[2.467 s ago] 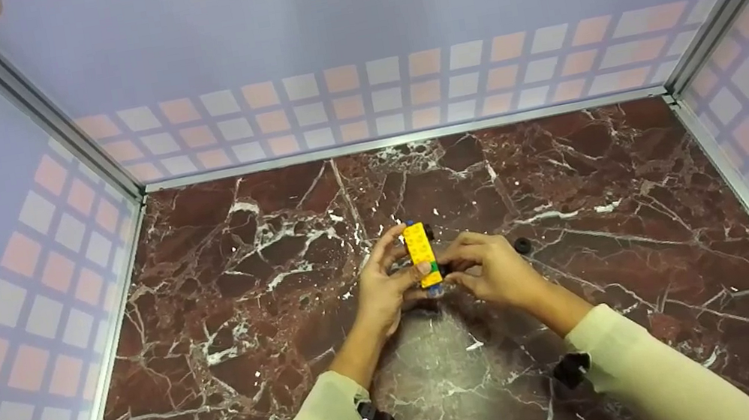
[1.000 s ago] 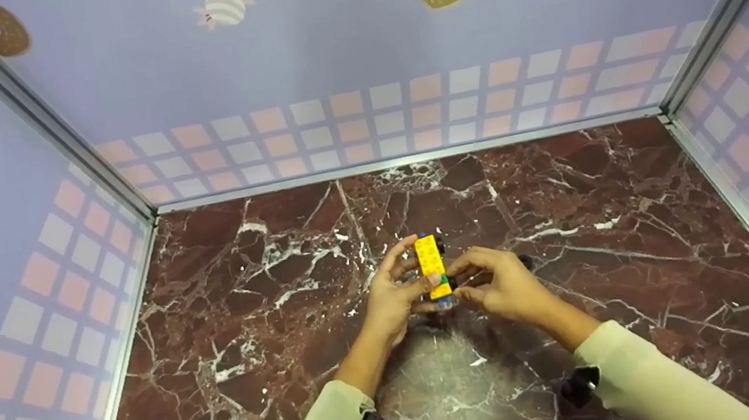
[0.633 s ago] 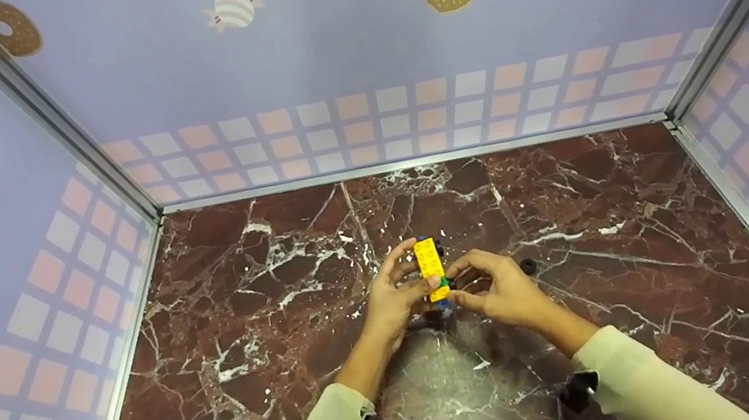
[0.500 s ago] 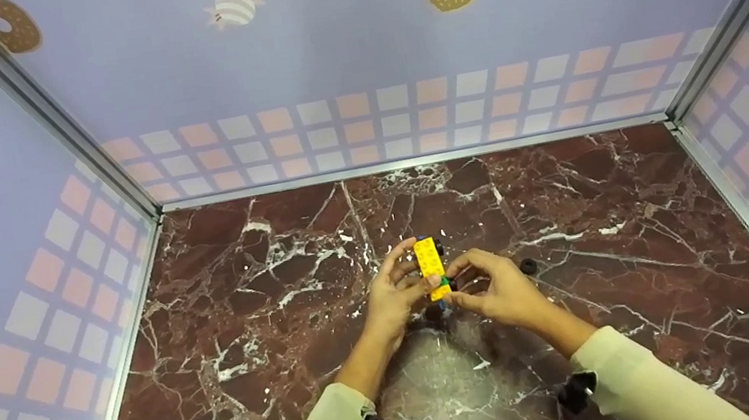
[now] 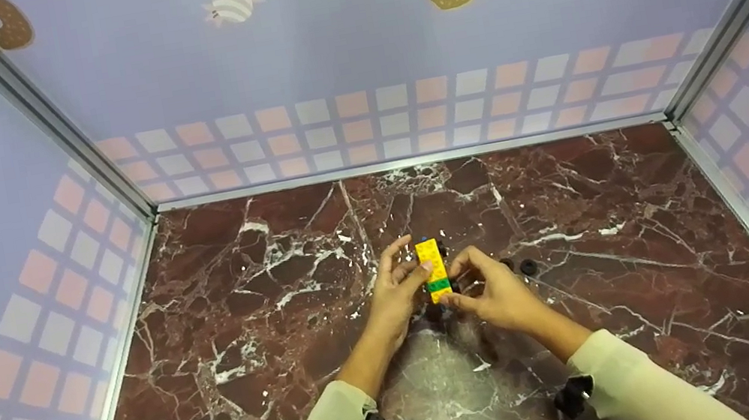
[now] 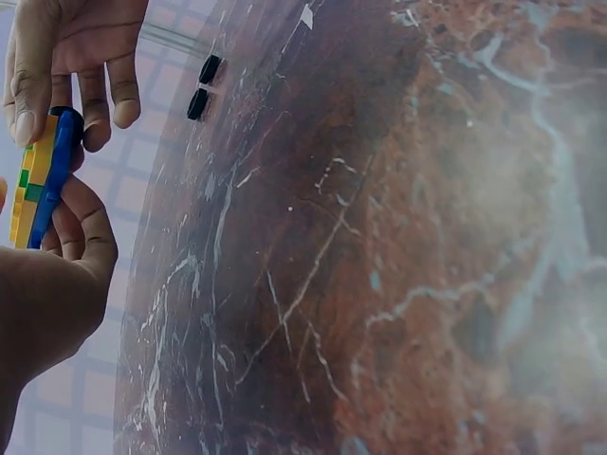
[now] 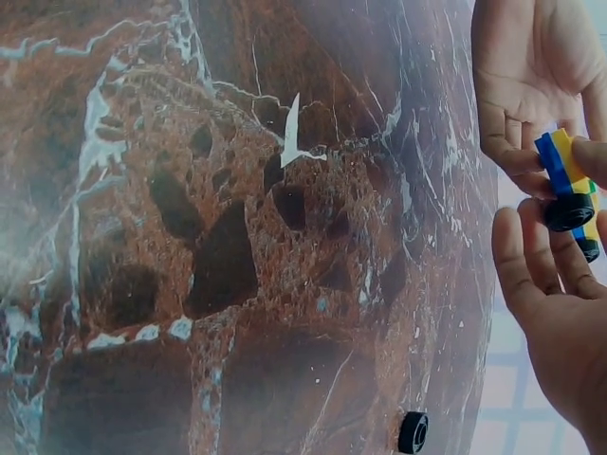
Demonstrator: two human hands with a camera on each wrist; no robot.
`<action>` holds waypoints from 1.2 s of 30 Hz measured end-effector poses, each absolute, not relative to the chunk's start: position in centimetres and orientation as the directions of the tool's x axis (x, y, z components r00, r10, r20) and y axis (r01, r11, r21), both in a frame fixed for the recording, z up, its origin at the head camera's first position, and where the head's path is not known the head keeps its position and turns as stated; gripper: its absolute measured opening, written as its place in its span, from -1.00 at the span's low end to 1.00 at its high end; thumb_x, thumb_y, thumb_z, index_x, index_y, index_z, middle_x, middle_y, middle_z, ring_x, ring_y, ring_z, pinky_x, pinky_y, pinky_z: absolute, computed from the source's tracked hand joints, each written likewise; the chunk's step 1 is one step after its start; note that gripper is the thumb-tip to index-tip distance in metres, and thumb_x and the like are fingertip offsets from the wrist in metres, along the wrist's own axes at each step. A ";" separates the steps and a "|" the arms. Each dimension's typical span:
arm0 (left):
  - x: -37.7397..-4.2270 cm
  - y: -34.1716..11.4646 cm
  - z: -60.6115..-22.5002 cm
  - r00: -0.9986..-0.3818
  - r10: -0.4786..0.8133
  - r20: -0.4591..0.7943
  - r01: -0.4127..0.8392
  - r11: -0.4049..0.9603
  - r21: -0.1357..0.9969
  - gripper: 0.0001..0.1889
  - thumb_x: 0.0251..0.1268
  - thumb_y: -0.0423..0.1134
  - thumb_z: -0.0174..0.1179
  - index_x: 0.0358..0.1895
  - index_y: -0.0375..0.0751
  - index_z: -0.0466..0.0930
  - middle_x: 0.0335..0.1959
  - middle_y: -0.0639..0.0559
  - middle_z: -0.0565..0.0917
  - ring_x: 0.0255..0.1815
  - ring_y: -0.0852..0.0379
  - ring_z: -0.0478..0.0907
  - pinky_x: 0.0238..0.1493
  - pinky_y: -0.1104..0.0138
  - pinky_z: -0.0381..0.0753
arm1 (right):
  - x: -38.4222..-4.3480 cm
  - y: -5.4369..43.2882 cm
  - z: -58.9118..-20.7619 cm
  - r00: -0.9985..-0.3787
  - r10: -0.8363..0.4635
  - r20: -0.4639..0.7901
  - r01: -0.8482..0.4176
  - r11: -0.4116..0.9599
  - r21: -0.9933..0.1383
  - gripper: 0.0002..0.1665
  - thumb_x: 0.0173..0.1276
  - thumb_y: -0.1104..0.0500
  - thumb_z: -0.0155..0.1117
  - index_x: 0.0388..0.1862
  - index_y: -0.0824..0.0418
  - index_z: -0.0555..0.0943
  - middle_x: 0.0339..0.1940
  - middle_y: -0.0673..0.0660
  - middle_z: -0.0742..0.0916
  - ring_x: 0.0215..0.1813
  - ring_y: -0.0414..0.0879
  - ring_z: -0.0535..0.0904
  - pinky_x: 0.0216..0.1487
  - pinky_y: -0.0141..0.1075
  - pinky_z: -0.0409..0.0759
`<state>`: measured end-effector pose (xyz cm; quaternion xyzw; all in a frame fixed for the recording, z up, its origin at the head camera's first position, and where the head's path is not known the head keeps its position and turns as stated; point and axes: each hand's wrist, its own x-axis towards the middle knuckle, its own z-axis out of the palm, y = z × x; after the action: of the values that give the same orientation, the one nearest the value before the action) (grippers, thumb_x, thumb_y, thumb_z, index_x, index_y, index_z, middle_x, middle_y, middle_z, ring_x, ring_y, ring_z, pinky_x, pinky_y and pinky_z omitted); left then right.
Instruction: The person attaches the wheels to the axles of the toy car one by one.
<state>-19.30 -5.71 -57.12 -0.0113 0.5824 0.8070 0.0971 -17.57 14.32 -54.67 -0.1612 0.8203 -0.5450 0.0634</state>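
Observation:
A small toy car (image 5: pixel 430 254) built of bricks is held between both hands in the head view. Its top is yellow with studs and a green band near the close end. The blue base (image 6: pixel 55 175) shows in the left wrist view. Black wheels (image 7: pixel 569 211) sit along the side facing the right hand. My left hand (image 5: pixel 390 304) grips the car from the left, thumb on the yellow top. From the right, my right hand (image 5: pixel 498 290) pinches the near end, thumb by the yellow brick. Its fingertips at the near wheel are partly hidden.
Two loose black wheels lie on the dark red marbled tabletop (image 5: pixel 281 378), just right of the right hand; the outer wheel (image 5: pixel 528 266) shows fully, the other is partly covered. Purple panels (image 5: pixel 346 40) border the back and sides.
My left thumb has slid farther up the car, baring the whole green band. The right hand has shifted slightly, and a second loose wheel shows behind it. The head view has tilted.

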 end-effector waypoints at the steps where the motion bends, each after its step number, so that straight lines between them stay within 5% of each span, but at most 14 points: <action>1: -19.4 -5.6 -57.1 -0.981 0.140 -0.132 -0.170 -0.305 0.937 -0.35 0.58 -0.33 0.33 0.63 -0.05 0.35 -0.05 0.01 0.74 -0.05 0.14 0.69 0.03 0.33 0.78 | -17.6 14.3 -54.7 -0.941 -0.332 0.069 -0.190 0.346 -0.919 -0.51 0.34 0.23 0.68 0.03 0.27 0.52 -0.06 0.28 0.74 -0.13 -0.08 0.69 -0.09 -0.34 0.80; 12: -19.9 -5.3 -56.4 -0.986 0.093 -0.139 -0.159 -0.262 0.952 -0.47 0.64 -0.29 0.29 0.56 -0.16 0.45 -0.09 0.06 0.76 -0.04 0.19 0.67 0.16 0.35 0.72 | -17.6 14.4 -54.8 -0.941 -0.334 0.056 -0.151 0.265 -0.952 -0.47 0.31 0.31 0.67 0.03 0.32 0.48 -0.01 0.30 0.70 -0.09 -0.04 0.63 -0.05 -0.42 0.75; 17: -19.8 -5.0 -56.3 -0.989 0.088 -0.122 -0.141 -0.260 0.955 -0.51 0.61 -0.33 0.31 0.49 -0.31 0.50 0.05 -0.10 0.78 0.00 0.17 0.68 0.17 0.37 0.75 | -17.7 14.2 -54.9 -0.943 -0.329 0.052 -0.134 0.232 -0.963 -0.49 0.37 0.32 0.63 0.03 0.37 0.44 -0.04 0.28 0.65 -0.11 -0.09 0.62 -0.10 -0.45 0.75; 23: -19.8 -4.9 -56.3 -0.991 0.065 -0.121 -0.134 -0.266 0.955 -0.58 0.56 -0.36 0.36 0.36 -0.38 0.54 0.03 -0.06 0.78 0.00 0.17 0.68 0.09 0.41 0.78 | -17.8 14.2 -54.8 -0.955 -0.295 0.037 -0.100 0.200 -0.975 -0.52 0.39 0.39 0.56 0.02 0.38 0.39 -0.05 0.35 0.63 -0.16 -0.12 0.63 -0.17 -0.49 0.75; 36: -19.6 -6.2 -56.5 -0.975 0.080 -0.208 -0.223 -0.375 0.900 -0.51 0.56 -0.36 0.35 0.39 -0.31 0.35 -0.11 0.01 0.69 -0.16 0.05 0.76 -0.17 0.12 0.98 | -18.0 14.8 -54.2 -0.976 -0.216 -0.002 -0.029 0.137 -0.990 -0.43 0.40 0.42 0.53 0.16 0.31 0.34 0.13 0.36 0.59 -0.24 -0.09 0.67 -0.27 -0.48 0.72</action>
<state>-19.56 -6.24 -56.50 -0.0648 0.5513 0.8267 0.0917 -18.04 14.83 -54.23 -0.0817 0.7505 -0.6518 0.0720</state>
